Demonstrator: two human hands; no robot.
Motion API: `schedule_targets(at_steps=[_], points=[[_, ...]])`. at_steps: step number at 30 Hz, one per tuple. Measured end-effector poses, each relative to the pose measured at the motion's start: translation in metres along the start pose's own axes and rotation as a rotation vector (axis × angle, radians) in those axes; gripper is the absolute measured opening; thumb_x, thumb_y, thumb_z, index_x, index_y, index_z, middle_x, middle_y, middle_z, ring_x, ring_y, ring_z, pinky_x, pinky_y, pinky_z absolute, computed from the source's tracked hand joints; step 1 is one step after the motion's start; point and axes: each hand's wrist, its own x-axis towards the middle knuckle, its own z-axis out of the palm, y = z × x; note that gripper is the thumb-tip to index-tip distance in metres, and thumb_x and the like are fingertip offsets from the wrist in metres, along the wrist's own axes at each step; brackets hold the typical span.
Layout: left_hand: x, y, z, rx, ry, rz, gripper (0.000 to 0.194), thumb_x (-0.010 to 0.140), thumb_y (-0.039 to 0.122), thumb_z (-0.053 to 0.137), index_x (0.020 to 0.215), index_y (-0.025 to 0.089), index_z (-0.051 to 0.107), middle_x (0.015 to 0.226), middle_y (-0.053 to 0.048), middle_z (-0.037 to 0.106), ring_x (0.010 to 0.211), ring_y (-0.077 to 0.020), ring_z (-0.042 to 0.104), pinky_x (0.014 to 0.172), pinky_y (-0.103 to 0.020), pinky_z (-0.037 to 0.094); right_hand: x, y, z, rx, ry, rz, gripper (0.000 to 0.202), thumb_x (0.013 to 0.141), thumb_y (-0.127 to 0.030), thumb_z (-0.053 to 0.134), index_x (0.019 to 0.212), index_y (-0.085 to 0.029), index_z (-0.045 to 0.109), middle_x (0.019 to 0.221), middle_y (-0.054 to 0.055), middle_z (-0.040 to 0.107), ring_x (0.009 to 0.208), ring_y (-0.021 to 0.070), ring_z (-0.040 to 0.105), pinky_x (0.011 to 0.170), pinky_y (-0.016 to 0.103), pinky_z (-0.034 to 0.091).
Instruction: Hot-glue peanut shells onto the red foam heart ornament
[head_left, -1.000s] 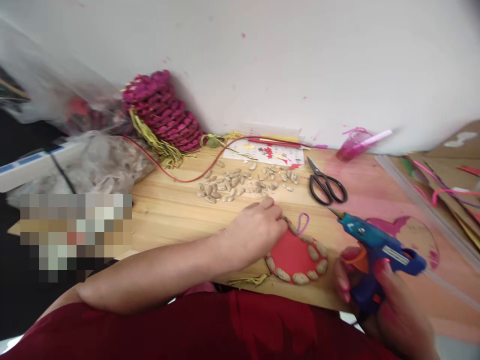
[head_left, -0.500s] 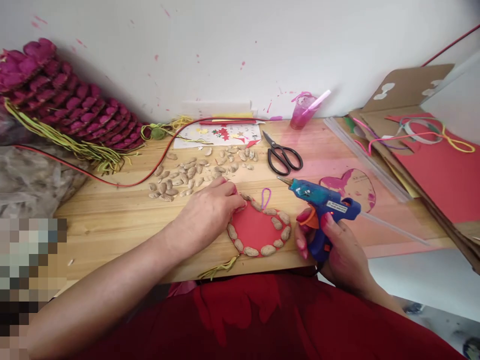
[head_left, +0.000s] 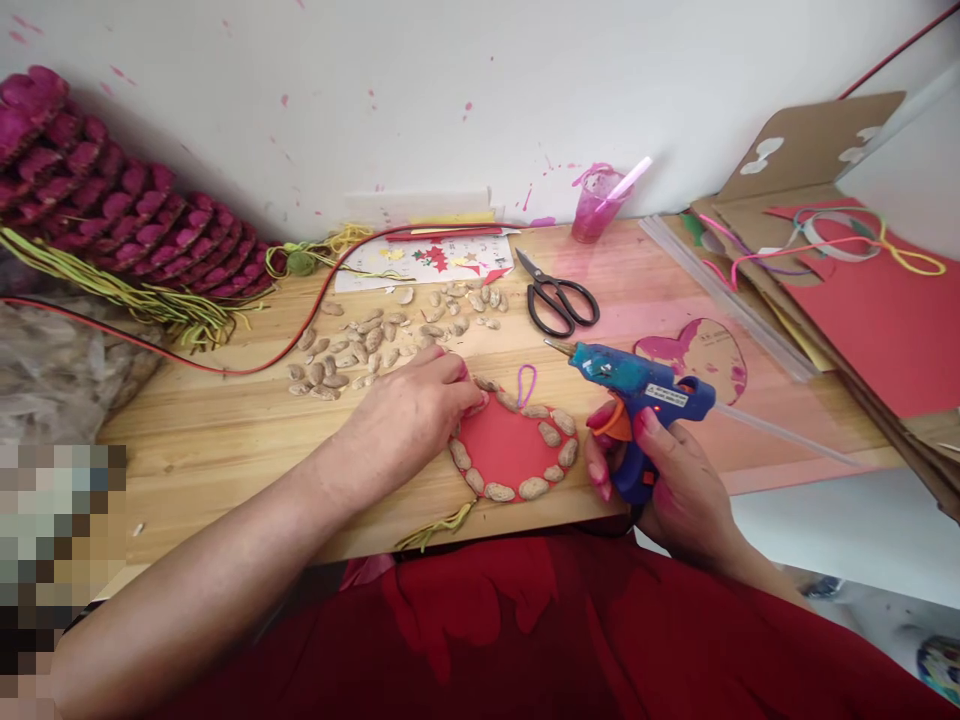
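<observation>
Right of the red card (head_left: 504, 442) on the desk (head_left: 217, 430), the right hand (head_left: 681, 478) wraps its fingers round a glue gun (head_left: 619, 375). At the card's left rim, the left hand (head_left: 409, 408) bunches its fingers; I can't tell on what. The card looks light, bendy: hold its edges.

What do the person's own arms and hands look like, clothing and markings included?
The left hand and right hand are ungloved, with no rings or bracelets visible. Reddish-pink stains mark the right hand's fingers. Both forearms show bare, without sleeves. A dark red garment with brighter red patches covers the lap.
</observation>
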Motion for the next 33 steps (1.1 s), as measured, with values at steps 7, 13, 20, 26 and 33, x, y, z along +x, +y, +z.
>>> schedule_targets(at_steps=[7, 13, 20, 26, 33], points=[[-0.0016, -0.0031, 0.0013, -0.015, -0.003, 0.003, 0.027, 0.097, 0.014, 0.048, 0.094, 0.021, 0.075, 0.084, -0.005, 0.059, 0.088, -0.0199, 0.052, 0.071, -0.03, 0.042, 0.0, 0.0004, 0.0002, -0.018, -0.003, -0.01, 0.027, 0.089, -0.045, 0.064, 0.083, -0.019, 0.068, 0.057, -0.001, 0.057, 0.047, 0.0134, 0.052, 0.047, 0.024, 0.037], [-0.0023, -0.0055, -0.0006, -0.047, -0.039, 0.018, 0.031, 0.099, 0.014, 0.044, 0.094, 0.021, 0.074, 0.085, -0.004, 0.059, 0.088, -0.0197, 0.051, 0.073, -0.03, 0.043, 0.0002, 0.0017, -0.0014, -0.03, 0.0, -0.012, 0.027, 0.091, -0.044, 0.062, 0.085, -0.018, 0.07, 0.057, -0.001, 0.058, 0.048, 0.0134, 0.053, 0.048, 0.024, 0.039], [-0.0025, -0.006, -0.0013, -0.037, -0.042, 0.022, 0.031, 0.099, 0.015, 0.045, 0.097, 0.023, 0.074, 0.085, -0.004, 0.059, 0.088, -0.0201, 0.051, 0.072, -0.03, 0.043, 0.0007, 0.0011, -0.0008, -0.032, 0.0, -0.018, 0.027, 0.09, -0.044, 0.062, 0.083, -0.019, 0.071, 0.055, -0.001, 0.057, 0.046, 0.0132, 0.053, 0.047, 0.024, 0.038], [-0.0036, -0.0044, -0.0002, -0.012, -0.041, 0.014, 0.033, 0.1, 0.015, 0.042, 0.097, 0.022, 0.074, 0.086, -0.005, 0.059, 0.09, -0.0207, 0.05, 0.072, -0.031, 0.042, 0.0007, 0.001, 0.0004, -0.032, -0.002, -0.021, 0.028, 0.09, -0.044, 0.062, 0.082, -0.019, 0.071, 0.054, -0.002, 0.056, 0.046, 0.0118, 0.052, 0.046, 0.023, 0.037], [-0.0028, -0.0021, -0.0046, 0.008, -0.078, 0.028, 0.03, 0.1, 0.016, 0.043, 0.092, 0.02, 0.071, 0.085, -0.005, 0.058, 0.088, -0.0206, 0.049, 0.072, -0.032, 0.04, -0.0002, 0.0008, 0.0007, -0.027, 0.008, -0.015, 0.028, 0.088, -0.045, 0.065, 0.083, -0.019, 0.071, 0.055, -0.001, 0.057, 0.047, 0.0128, 0.053, 0.047, 0.023, 0.038]])
